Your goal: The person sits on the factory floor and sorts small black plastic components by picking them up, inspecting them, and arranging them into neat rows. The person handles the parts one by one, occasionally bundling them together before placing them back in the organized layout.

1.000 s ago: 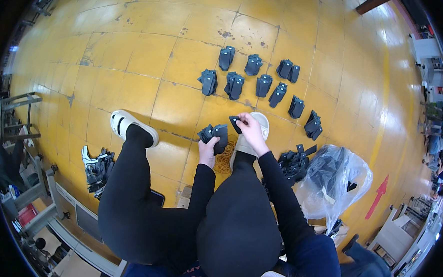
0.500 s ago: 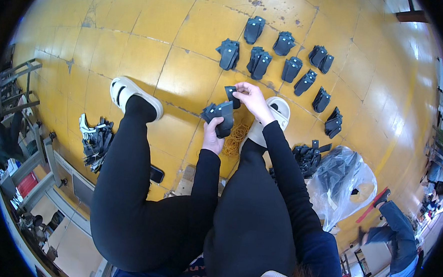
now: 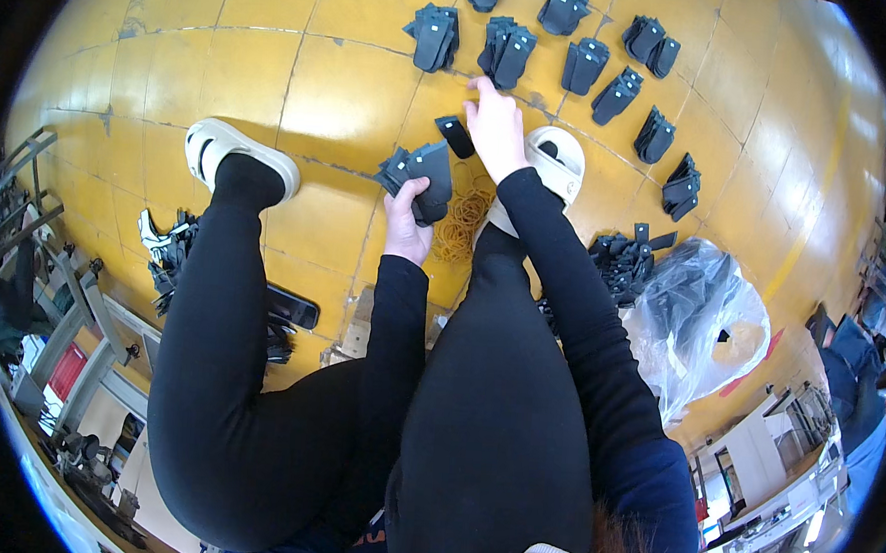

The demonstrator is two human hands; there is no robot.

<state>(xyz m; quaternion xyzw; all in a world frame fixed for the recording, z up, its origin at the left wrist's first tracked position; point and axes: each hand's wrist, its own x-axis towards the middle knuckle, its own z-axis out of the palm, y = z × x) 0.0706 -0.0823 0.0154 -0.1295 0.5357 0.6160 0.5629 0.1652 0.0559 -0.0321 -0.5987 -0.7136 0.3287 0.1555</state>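
Note:
My left hand [image 3: 408, 225] grips a fanned bundle of flat black pieces [image 3: 430, 176], thumb on top. Just beyond this bundle lies a single small black piece [image 3: 454, 137], seemingly on the floor. My right hand [image 3: 497, 131] is beside that piece, fingers apart and with nothing visible in them. Its index finger points toward the nearest stacks. Between my feet, a tangle of yellow rubber bands [image 3: 463, 222] sits partly behind the left-hand bundle. Ahead, several stacks of similar black pieces [image 3: 507, 52] stand in loose rows, some with small pale labels.
Right of my leg are a heap of loose black pieces [image 3: 619, 271] and a clear plastic bag [image 3: 696, 325]. A phone [image 3: 292, 307] and a dark pile with white bits [image 3: 169, 247] lie left. Metal frames [image 3: 80, 328] stand far left; a person [image 3: 854, 373] is at far right.
The view has tilted, so the floor things appear higher. My right hand has come away from the small black piece and opened. My left hand still holds its bundle.

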